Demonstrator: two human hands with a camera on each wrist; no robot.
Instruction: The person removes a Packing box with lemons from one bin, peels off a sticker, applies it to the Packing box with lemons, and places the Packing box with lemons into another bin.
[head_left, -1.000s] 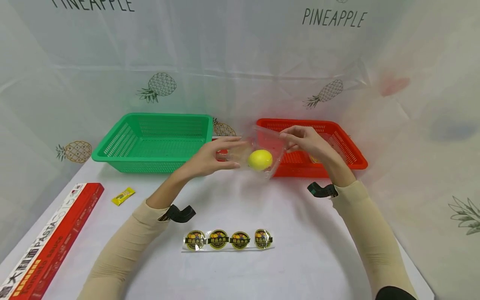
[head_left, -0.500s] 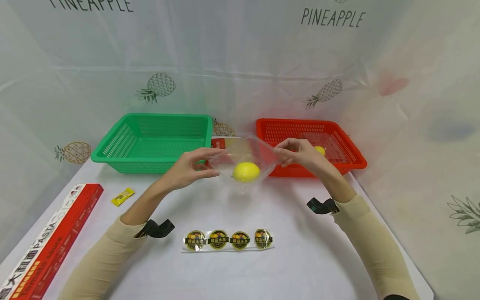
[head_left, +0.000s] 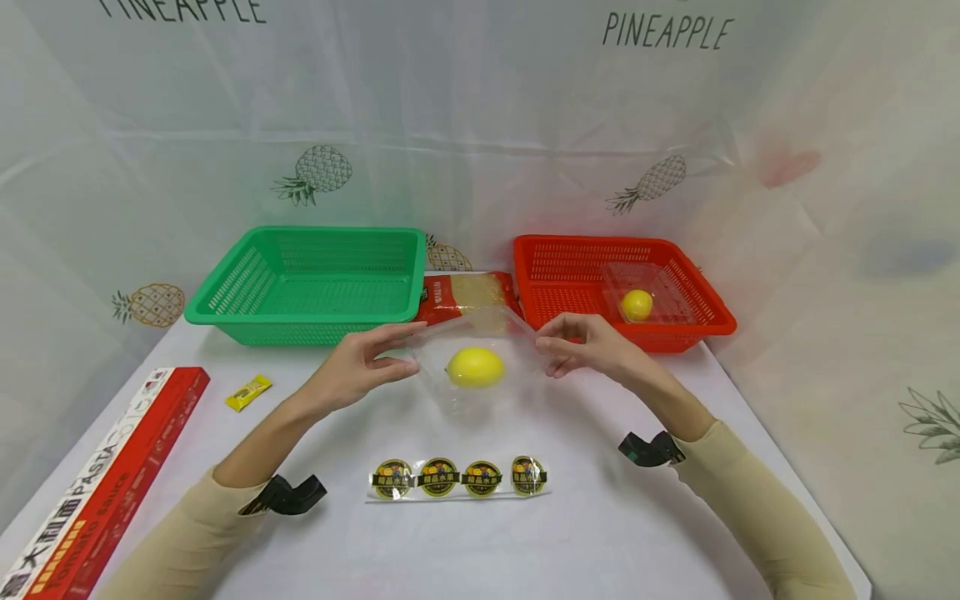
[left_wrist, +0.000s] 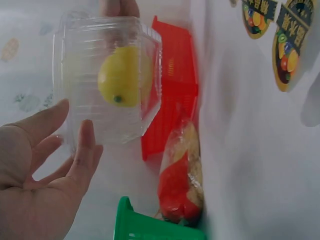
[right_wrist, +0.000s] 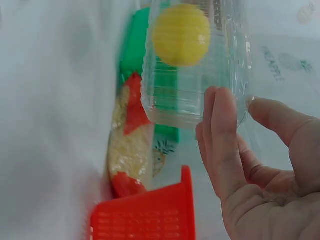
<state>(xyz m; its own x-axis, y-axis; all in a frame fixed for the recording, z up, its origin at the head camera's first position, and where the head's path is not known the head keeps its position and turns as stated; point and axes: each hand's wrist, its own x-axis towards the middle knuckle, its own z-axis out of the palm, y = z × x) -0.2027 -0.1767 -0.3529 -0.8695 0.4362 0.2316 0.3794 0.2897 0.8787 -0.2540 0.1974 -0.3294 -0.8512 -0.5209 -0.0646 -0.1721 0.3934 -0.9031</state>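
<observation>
A clear plastic clamshell box [head_left: 517,367] with a yellow lemon [head_left: 476,367] inside is held above the middle of the table. My left hand [head_left: 358,371] pinches its left edge between thumb and fingers. On the opposite edge, my right hand [head_left: 596,346] grips the rim the same way. In the left wrist view the lemon [left_wrist: 120,77] shows through the ribbed plastic wall, one end facing the camera. The right wrist view has the box [right_wrist: 187,95] at the tips of the thumb and fingers.
Behind stand a green basket [head_left: 307,318] and a red basket [head_left: 543,287]; the red one holds a clear box with a yellow fruit [head_left: 637,306]. Between them lies a red-and-clear food packet [head_left: 476,290]. A sticker strip [head_left: 459,479], yellow sachet [head_left: 247,392] and red pasta box [head_left: 112,483] lie nearer.
Both hands have brought the box with the lemon leftward, down and closer to me, away from the red basket. The left hand has shifted its grip to the left edge.
</observation>
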